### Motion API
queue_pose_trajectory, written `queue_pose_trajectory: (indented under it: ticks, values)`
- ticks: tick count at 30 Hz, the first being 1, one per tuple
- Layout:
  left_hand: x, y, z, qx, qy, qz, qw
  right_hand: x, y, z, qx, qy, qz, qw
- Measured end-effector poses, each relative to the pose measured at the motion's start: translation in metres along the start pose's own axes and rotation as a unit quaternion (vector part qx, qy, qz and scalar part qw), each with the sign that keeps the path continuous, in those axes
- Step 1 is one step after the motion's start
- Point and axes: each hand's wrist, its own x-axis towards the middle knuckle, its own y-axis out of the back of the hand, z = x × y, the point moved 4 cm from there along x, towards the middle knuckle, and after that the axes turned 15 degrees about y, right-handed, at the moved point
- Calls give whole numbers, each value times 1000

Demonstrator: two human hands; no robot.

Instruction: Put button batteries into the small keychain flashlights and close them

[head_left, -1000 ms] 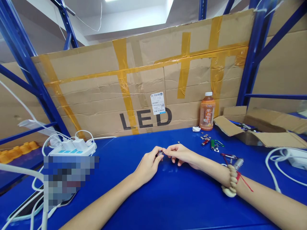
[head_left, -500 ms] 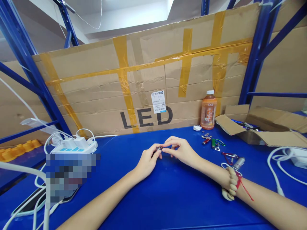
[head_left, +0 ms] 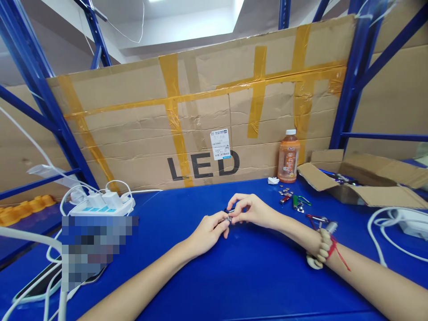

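In the middle of the blue table, my left hand (head_left: 207, 231) pinches a small shiny metal part (head_left: 229, 219) between thumb and fingers. My right hand (head_left: 254, 211) meets it from the right, its fingertips closed on the same part. A thin dark piece (head_left: 230, 210) shows beside the right fingers; whether it joins the metal part I cannot tell. Right of my hands lie a red metal piece (head_left: 285, 199), a green carabiner (head_left: 303, 199) and several small silver bits (head_left: 285, 192). Close to my right wrist, a red carabiner (head_left: 312, 217) lies near a silver cylinder (head_left: 331, 227), partly hidden by my arm.
An orange drink bottle (head_left: 288, 156) and crumpled white paper (head_left: 273, 180) stand near the cardboard wall (head_left: 140, 133). At the right, an open carton (head_left: 347, 195) holds metal items, with a white cable (head_left: 371, 227) before it. A power strip (head_left: 103, 206) with plugs lies left.
Both hands have come slightly lower and nearer, still together at the small metal part. The right fingers have moved in around it, and the dark piece now shows above it.
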Motion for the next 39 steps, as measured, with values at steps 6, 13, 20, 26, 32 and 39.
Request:
queue_pose_trajectory:
  ticks: [6, 13, 20, 26, 32, 39]
  values:
    - [-3, -3, 0, -5, -1, -11, 1000, -3, -2, 5, 23, -1, -12, 1000]
    - [-4, -7, -1, 14, -7, -12, 1000, -3, -2, 0, -18, 47, -18, 999]
    - [-4, -5, -2, 27, 3, 26, 999, -4, -4, 1, -23, 39, 0, 999]
    - [-4, -2, -3, 78, 14, 63, 995, -3, -8, 2, 7, -29, 25, 999]
    - [-5, 0, -2, 131, 0, 85, 988, -3, -10, 5, 21, -79, 38, 996]
    - [-7, 4, 1, 158, 9, 101, 982, -5, -12, 15, 42, -135, 26, 990]
